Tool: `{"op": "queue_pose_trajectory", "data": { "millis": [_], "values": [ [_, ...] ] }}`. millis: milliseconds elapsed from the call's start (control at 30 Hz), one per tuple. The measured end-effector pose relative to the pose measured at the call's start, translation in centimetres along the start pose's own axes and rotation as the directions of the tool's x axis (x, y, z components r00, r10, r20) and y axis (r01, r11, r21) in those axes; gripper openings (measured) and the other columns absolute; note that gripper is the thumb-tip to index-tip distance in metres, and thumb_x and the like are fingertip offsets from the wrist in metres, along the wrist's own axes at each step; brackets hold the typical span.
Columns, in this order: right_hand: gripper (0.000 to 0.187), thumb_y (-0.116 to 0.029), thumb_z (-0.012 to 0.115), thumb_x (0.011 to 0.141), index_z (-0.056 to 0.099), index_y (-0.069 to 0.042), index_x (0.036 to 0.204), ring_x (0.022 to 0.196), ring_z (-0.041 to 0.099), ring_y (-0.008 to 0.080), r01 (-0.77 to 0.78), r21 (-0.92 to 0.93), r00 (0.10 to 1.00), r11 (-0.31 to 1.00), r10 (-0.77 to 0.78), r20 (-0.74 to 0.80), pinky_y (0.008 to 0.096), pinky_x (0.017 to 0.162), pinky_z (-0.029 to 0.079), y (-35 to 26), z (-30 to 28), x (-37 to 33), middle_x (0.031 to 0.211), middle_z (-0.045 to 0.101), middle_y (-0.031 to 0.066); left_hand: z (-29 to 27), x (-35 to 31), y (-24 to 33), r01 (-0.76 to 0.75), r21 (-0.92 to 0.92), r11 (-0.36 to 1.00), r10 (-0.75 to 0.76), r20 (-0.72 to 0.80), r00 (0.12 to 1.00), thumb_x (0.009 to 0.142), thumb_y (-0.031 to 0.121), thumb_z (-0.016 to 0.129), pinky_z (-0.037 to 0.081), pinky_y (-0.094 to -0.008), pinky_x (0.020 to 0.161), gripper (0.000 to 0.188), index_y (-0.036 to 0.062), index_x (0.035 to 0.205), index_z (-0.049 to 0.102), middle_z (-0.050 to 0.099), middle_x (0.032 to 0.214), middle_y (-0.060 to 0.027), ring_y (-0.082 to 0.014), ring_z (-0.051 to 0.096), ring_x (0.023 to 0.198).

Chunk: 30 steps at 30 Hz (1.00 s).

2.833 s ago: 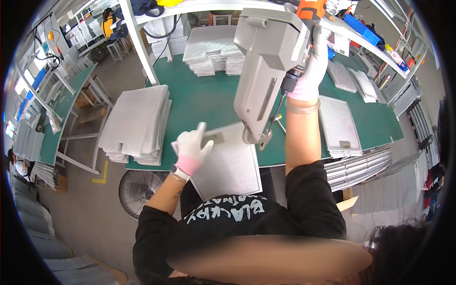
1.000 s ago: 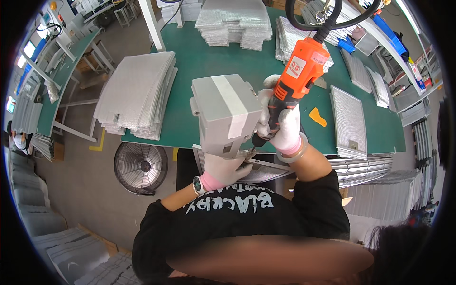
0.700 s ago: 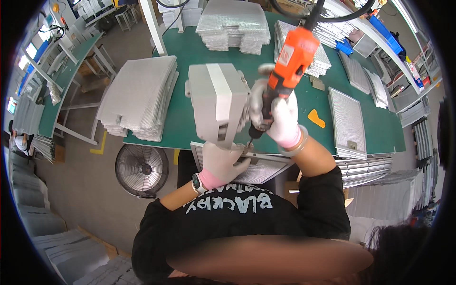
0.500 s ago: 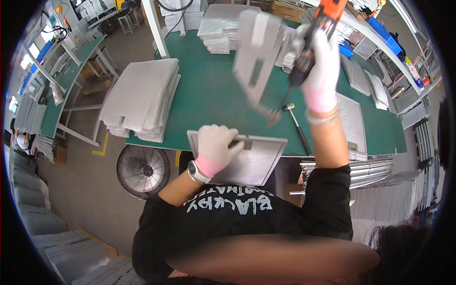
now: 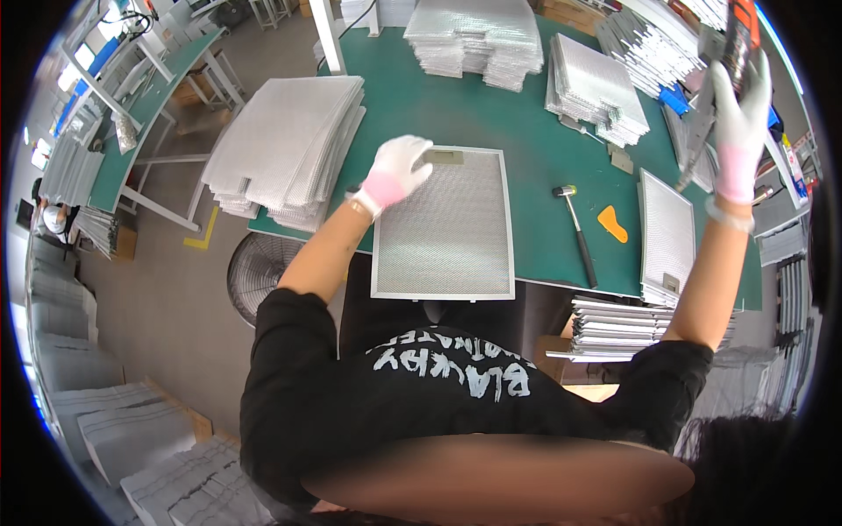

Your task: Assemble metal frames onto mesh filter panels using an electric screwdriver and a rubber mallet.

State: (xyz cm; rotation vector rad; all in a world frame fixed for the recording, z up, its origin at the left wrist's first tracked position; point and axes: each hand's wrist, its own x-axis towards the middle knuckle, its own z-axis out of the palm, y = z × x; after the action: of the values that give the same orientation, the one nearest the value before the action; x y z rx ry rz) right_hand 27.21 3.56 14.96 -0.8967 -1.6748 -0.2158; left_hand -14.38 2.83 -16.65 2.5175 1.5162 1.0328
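Observation:
My left hand (image 5: 399,171), in a white glove with a pink cuff, grips the upper left corner of a silver-framed mesh panel (image 5: 443,228). A small latch plate sits beside its thumb at the top edge. The panel lies on the near edge of the green table (image 5: 544,237) and overhangs it. At far right my gloved right hand (image 5: 741,123) is raised, its fingers around an orange and black power screwdriver (image 5: 742,35). Just left of that hand shows a grey metal plate (image 5: 699,131), partly hidden; how it is attached I cannot tell.
On the table's right lie a hammer (image 5: 575,235), an orange scraper-like piece (image 5: 612,223) and another framed panel (image 5: 667,232). Stacks of mesh sheets stand at left (image 5: 281,140), at the back (image 5: 474,35) and at back right (image 5: 592,88). A floor fan (image 5: 259,272) stands below left.
The right hand and power screwdriver have swung right, away from the table's middle. The framed panel has moved up from the table's edge and now lies flatter, with my left hand still on it.

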Motion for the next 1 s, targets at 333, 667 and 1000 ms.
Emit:
{"op": "queue_pose_trajectory", "data": {
  "millis": [333,667,1000],
  "values": [
    [0.046,-0.017,0.060,0.090,0.052,0.001,0.131,0.110,0.058,0.0385,-0.133,-0.696,0.604,0.705,0.615,0.507,0.0444,0.092,0.048,7.3,-0.2,-34.8,0.114,0.058,0.0230,-3.2,-23.9,8.0,0.560,-0.589,0.583,-0.727,-0.069,0.683,0.089,0.004,0.061,0.049,-0.0356,0.096,0.051,-0.0016,0.138,0.045,0.053,0.132,-0.0165,-0.0236,0.056,0.117],
    [0.048,-0.011,0.037,0.097,0.039,-0.005,0.145,0.122,0.053,0.0403,-0.218,-0.099,0.663,0.971,0.222,0.715,0.0432,0.102,0.045,1.1,15.9,-29.9,0.137,0.051,0.0257,-1.2,-24.4,10.6,0.678,-0.708,-0.197,-0.628,0.622,0.467,0.104,0.029,0.047,0.054,-0.0274,0.071,0.042,0.0008,0.135,0.045,0.062,0.112,-0.0085,-0.0154,0.068,0.081],
    [0.057,-0.006,0.043,0.095,0.031,-0.016,0.150,0.091,0.065,0.0411,-0.133,-0.220,0.318,0.966,0.252,0.914,0.0469,0.080,0.055,-9.4,26.0,-28.6,0.107,0.060,0.0226,-0.5,-24.2,10.6,0.608,-0.747,-0.270,-0.644,0.610,0.463,0.104,0.024,0.047,0.053,-0.0249,0.069,0.036,0.0017,0.132,0.047,0.064,0.111,-0.0085,-0.0134,0.066,0.079]
  ]
}}
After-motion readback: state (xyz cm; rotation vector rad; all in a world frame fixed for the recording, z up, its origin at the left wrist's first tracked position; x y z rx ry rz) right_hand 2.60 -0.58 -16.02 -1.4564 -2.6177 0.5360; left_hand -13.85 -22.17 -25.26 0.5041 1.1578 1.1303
